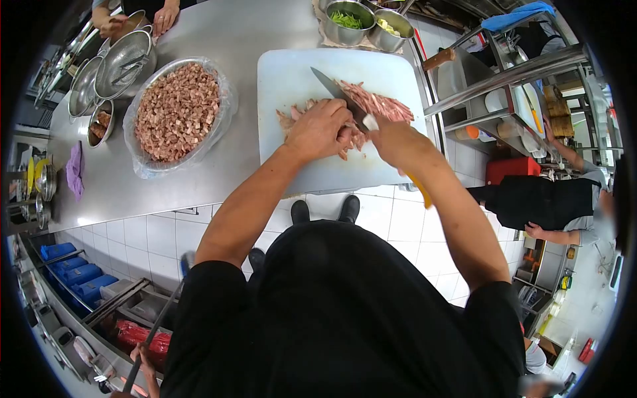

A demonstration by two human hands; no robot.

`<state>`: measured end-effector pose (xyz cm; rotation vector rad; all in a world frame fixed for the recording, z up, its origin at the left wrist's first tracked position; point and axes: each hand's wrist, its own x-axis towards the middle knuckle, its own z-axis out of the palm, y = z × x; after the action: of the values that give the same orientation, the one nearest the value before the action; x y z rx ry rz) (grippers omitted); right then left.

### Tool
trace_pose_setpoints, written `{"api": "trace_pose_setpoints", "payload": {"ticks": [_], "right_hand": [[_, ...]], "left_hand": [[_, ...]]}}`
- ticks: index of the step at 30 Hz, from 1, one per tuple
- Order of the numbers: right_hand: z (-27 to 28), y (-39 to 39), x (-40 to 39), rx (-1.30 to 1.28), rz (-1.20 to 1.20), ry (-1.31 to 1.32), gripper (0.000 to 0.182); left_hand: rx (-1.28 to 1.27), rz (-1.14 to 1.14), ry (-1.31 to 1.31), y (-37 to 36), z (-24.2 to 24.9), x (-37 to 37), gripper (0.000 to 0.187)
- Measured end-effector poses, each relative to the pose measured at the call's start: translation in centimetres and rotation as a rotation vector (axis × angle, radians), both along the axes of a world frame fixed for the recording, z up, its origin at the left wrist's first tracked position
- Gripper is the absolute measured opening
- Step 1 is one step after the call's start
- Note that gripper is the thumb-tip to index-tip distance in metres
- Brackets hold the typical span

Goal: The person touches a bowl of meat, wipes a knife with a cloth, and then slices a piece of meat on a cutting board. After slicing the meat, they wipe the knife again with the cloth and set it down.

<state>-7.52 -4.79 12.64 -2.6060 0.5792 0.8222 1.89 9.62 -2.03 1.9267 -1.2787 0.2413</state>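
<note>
On the white cutting board (285,76), my right hand (403,146) is closed around a kitchen knife (326,82), whose yellow handle end sticks out below the palm. The blade points away to the upper left, between two lots of meat. Cut meat strips (381,105) lie in a pile to the right of the blade. My left hand (320,130), fingers curled, presses on pinkish meat slices (353,140) just left of the blade. Part of that meat is hidden beneath the fingers.
Left of the board stands a plastic-lined bowl of diced meat (178,111), near metal strainers (123,65) and a purple cloth (74,170). Metal containers with chopped greens (346,20) stand behind the board. Other people are at the far left, right and lower left.
</note>
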Motion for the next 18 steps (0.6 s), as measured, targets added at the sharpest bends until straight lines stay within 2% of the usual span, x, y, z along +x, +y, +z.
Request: {"api": "trace_pose_setpoints", "payload": {"ticks": [3, 4, 6, 8, 10, 14, 16, 18], "right_hand": [[-0.8, -0.1, -3.5, -0.127, 0.077, -0.034, 0.031], [-4.8, -0.7, -4.5, -0.201, 0.121, -0.163, 0.033], [-7.9, 0.4, -3.9, -0.18, 0.06, -0.216, 0.034], [-8.6, -0.2, -2.5, -0.169, 0.115, -0.339, 0.032], [-7.1, -1.1, -0.9, -0.158, 0.183, -0.357, 0.031], [1.3, 0.9, -1.9, 0.037, -0.012, 0.028, 0.036], [-6.2, -1.0, -4.7, -0.182, 0.175, -0.242, 0.037], [-8.4, 0.4, -4.0, -0.125, 0.052, -0.251, 0.037]], "left_hand": [[0.029, -0.002, -0.027, 0.1, -0.1, 0.1, 0.018], [0.036, -0.013, -0.037, 0.2, -0.3, 0.3, 0.019], [0.038, -0.036, -0.044, 0.2, -0.4, 0.2, 0.019], [0.034, -0.057, -0.055, 0.3, -0.1, 0.3, 0.019], [0.036, -0.008, -0.033, 0.2, 0.1, -0.4, 0.017], [0.005, 0.03, -0.056, 0.4, 0.3, 0.0, 0.016], [-0.015, 0.004, -0.058, 0.3, -0.2, 0.3, 0.017], [-0.023, -0.027, -0.052, 0.2, -0.8, 0.2, 0.017]]}}
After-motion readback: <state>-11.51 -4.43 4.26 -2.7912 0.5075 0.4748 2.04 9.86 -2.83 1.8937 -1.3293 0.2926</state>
